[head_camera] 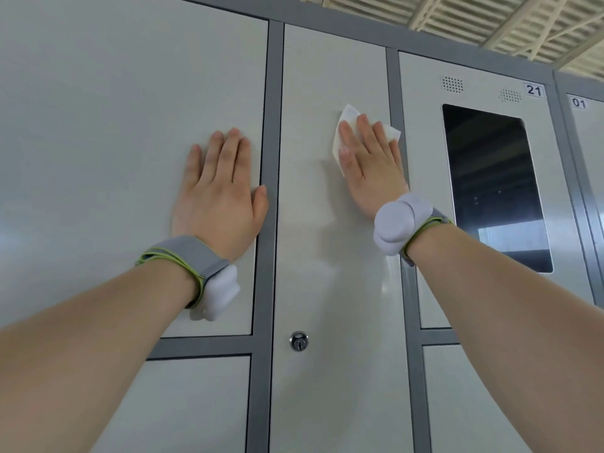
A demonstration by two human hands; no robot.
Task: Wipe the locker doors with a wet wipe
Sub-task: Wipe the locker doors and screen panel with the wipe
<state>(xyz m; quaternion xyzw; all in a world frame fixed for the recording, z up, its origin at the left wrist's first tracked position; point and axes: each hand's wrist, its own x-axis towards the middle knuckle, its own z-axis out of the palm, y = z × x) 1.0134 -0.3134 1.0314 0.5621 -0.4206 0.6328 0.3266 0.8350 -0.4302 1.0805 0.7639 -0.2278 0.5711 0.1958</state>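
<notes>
A tall narrow locker door (pixel 327 263) fills the middle of the head view, pale grey with a keyhole lock (pixel 298 341) low down. My right hand (pixel 369 165) lies flat with straight fingers on its upper part and presses a white wet wipe (pixel 343 138) against it; the wipe's corners stick out above and to the right of the fingers. My left hand (pixel 222 194) rests flat, fingers straight, on the upper left locker door (pixel 114 142), its thumb along that door's right edge. Both wrists carry grey bands with white pods.
Dark grey frame strips (pixel 271 158) separate the doors. To the right is door 21 (pixel 483 191) with a black glass panel (pixel 496 188) and vent holes, then door 01 (pixel 588 132). Lower doors (pixel 183 403) sit beneath. A slatted ceiling (pixel 506 21) runs overhead.
</notes>
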